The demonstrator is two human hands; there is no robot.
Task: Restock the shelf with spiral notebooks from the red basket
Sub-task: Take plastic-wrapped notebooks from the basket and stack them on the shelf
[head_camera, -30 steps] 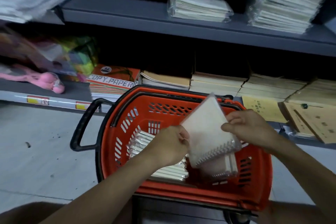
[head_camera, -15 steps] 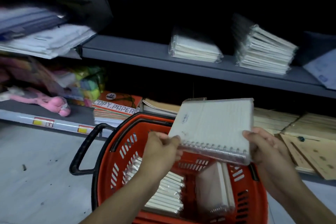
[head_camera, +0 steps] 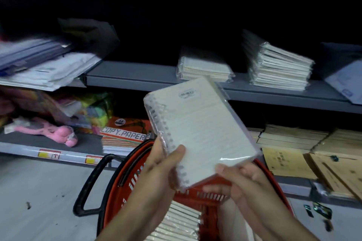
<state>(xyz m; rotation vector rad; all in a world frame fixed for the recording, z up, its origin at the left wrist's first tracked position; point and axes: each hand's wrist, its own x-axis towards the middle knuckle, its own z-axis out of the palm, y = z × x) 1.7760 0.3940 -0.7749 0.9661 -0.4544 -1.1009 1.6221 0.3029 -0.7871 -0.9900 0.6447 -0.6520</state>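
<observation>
Notebook [head_camera: 199, 131] up in both my hands, wrapped in clear film, tilted with its spiral edge on the left and its far corner pointing at the grey shelf [head_camera: 137, 76]. My left hand [head_camera: 162, 164] grips the near end of the spiral side, thumb curled over the cover just beside the coils; my right hand [head_camera: 241, 180] pinches the near right corner, thumb on top, fingers tucked underneath. It hangs above the red basket [head_camera: 125, 188], which sits near me on the floor with more wrapped notebooks [head_camera: 176, 223] stacked inside. On the far shelf two stacks wait: the short stack [head_camera: 203, 68] almost straight ahead, the tall stack [head_camera: 278, 66] to its right, the two apart with bare shelf between. I'd go for the short one, since it has more headroom and is nearer my line. To do it well I reckon I should level the notebook first, turn the coils to match the stack's own spirals, which seem to lie on its left, though it's blurred. The film looks slick, so I'd keep both grips firm until the cover lies flat on top, then slide my fingers out sideways rather than drop it. One risk I see: the tilted corner could catch the shelf lip on the way in.
</observation>
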